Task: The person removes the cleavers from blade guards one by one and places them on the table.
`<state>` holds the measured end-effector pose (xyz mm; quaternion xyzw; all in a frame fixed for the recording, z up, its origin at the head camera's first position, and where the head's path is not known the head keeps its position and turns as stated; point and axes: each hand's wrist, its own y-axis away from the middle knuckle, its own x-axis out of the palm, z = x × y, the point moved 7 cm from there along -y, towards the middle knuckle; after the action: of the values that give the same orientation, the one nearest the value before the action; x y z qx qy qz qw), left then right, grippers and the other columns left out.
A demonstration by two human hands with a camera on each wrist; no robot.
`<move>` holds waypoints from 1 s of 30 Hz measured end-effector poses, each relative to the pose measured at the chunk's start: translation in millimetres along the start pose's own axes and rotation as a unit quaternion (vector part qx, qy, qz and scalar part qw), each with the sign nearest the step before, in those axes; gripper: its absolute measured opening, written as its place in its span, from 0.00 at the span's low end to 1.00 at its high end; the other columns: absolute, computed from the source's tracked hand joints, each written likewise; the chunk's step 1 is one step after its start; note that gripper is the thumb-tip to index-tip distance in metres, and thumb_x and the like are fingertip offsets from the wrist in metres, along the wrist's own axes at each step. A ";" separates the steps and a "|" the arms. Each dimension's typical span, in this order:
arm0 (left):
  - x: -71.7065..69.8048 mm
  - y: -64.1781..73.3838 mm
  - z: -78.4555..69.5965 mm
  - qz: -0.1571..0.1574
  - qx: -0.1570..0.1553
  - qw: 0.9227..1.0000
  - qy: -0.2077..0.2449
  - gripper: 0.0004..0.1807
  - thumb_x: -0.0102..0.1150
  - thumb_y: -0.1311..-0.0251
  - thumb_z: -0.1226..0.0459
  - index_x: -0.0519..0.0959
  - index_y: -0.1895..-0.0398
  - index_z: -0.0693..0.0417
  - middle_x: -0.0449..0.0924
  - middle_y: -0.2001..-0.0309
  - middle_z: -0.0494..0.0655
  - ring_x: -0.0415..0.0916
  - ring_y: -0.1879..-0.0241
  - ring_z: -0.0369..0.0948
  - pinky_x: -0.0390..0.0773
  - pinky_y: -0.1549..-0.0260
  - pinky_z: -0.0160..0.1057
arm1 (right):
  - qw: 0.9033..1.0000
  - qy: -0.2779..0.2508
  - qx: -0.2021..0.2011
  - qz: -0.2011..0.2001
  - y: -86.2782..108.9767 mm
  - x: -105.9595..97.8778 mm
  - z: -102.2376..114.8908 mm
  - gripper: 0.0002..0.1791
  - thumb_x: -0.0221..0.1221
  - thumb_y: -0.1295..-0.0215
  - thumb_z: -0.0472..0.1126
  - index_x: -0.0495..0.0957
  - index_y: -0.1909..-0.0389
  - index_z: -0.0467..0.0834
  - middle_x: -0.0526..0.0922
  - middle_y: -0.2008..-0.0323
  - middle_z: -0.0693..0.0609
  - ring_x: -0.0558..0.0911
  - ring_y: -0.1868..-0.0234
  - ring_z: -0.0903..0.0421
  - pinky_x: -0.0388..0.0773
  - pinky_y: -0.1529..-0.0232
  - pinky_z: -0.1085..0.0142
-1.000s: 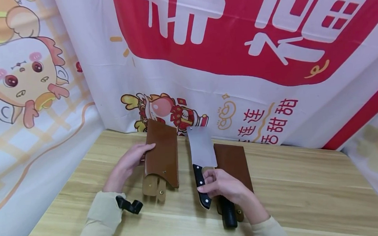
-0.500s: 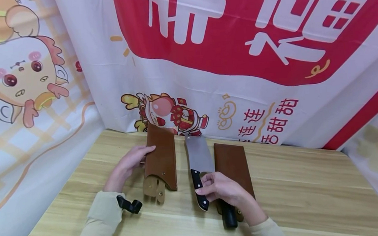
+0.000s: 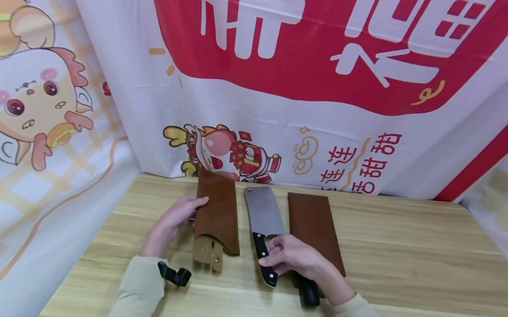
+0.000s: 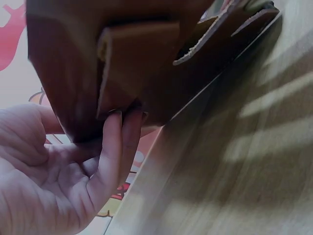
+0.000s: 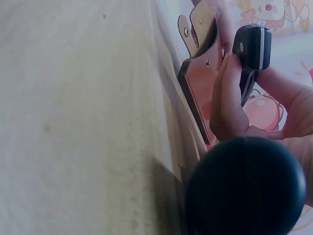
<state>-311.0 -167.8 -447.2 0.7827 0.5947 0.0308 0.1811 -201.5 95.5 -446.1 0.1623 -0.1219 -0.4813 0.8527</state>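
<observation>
My left hand [image 3: 175,218] grips a brown leather knife sheath [image 3: 218,211] by its left edge, thumb on the upper face. In the left wrist view, fingers curl beneath it near a leather loop [image 4: 142,63]. Two tan snap straps [image 3: 210,254] hang at its near end. To the right, my right hand [image 3: 295,255] pinches the black riveted handle [image 3: 263,260] of a cleaver, whose broad blade [image 3: 264,210] points toward the back curtain. The handle's butt [image 5: 252,46] shows between thumb and fingers in the right wrist view. Blade and sheath are apart, side by side.
A second brown sheath [image 3: 315,223] lies on the wooden table [image 3: 423,254], partly under my right forearm. A black handle [image 3: 308,292] sticks out of its near end and looms large in the right wrist view. A printed curtain [image 3: 275,87] hangs along the table's back edge.
The cleaver has come down and a little left, toward me, with my right hand. The sheath in my left hand has dipped slightly. The second sheath stays in place.
</observation>
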 end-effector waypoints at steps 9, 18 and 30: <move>5.1 -4.7 3.2 0.008 0.024 0.999 -0.029 0.25 0.51 0.22 0.57 0.74 0.36 0.71 0.86 0.62 0.46 0.80 0.65 0.37 0.78 0.65 0.36 | 1.000 -0.014 -0.005 -0.001 -2.8 9.2 -6.0 0.06 0.63 0.33 0.30 0.74 0.65 0.37 0.80 0.75 0.52 0.79 0.74 0.60 0.82 0.72 0.69; 7.5 -6.2 3.5 -0.001 0.030 0.999 -0.035 0.30 0.50 0.21 0.58 0.65 0.27 0.71 0.84 0.49 0.57 0.81 0.60 0.38 0.81 0.61 0.37 | 1.000 0.020 -0.011 0.001 -5.7 14.8 -7.8 0.05 0.63 0.34 0.29 0.75 0.66 0.36 0.78 0.75 0.48 0.81 0.75 0.58 0.85 0.70 0.66; 15.6 -2.5 -3.3 0.000 0.053 0.996 -0.072 0.28 0.51 0.24 0.66 0.64 0.27 0.74 0.76 0.38 0.69 0.78 0.45 0.51 0.80 0.48 0.45 | 0.999 0.030 -0.009 0.015 -5.6 23.5 -11.1 0.11 0.63 0.34 0.25 0.75 0.54 0.26 0.86 0.68 0.39 0.88 0.71 0.50 0.88 0.67 0.58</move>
<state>-309.6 -151.7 -447.5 0.7916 0.5807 -0.0567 0.1815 -189.9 74.4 -457.2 0.1672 -0.0940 -0.4645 0.8645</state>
